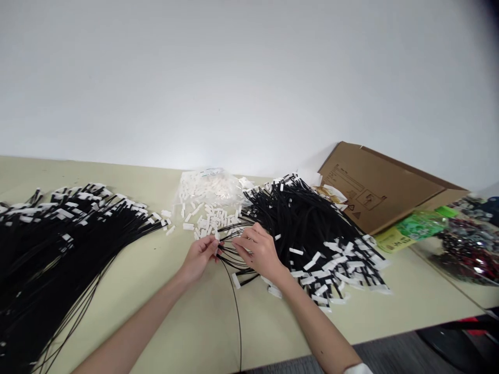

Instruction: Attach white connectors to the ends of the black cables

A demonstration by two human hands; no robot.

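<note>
Two hands meet over thin black cables.
Left hand point(199, 255) pinches a cable point(234, 301) end; right hand point(259, 250) fingers close on the cable bundle point(312, 228) beside white connectors point(206, 218).

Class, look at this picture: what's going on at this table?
A person works bare-handed at a pale table. The left hand pinches the ends of a few thin black cables, and the right hand grips them alongside. Loose white clips and a clear bag of them lie just behind. A left pile and a right pile of white-tipped cables flank the hands.
</note>
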